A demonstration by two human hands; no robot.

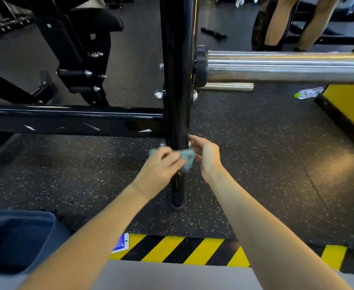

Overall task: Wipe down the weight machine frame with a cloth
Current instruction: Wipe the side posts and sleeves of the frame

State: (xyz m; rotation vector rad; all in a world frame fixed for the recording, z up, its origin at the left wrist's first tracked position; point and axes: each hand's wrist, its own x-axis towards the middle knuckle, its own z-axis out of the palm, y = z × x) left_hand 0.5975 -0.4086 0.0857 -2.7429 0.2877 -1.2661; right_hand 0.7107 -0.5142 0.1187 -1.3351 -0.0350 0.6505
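While left hand (pixel 161 167) grips the cloth (pixel 187 159) against the upright (pixel 177 91), just beside the slack, open-fingered right hand (pixel 207 158), wiping sits low. Next, probably: drag cloth down toward the foot (pixel 178 203).

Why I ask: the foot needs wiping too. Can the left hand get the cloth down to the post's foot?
Probably yes. The left hand holds the cloth against the upright post just above its foot, and nothing stands between them; the right hand is beside the post, not below.
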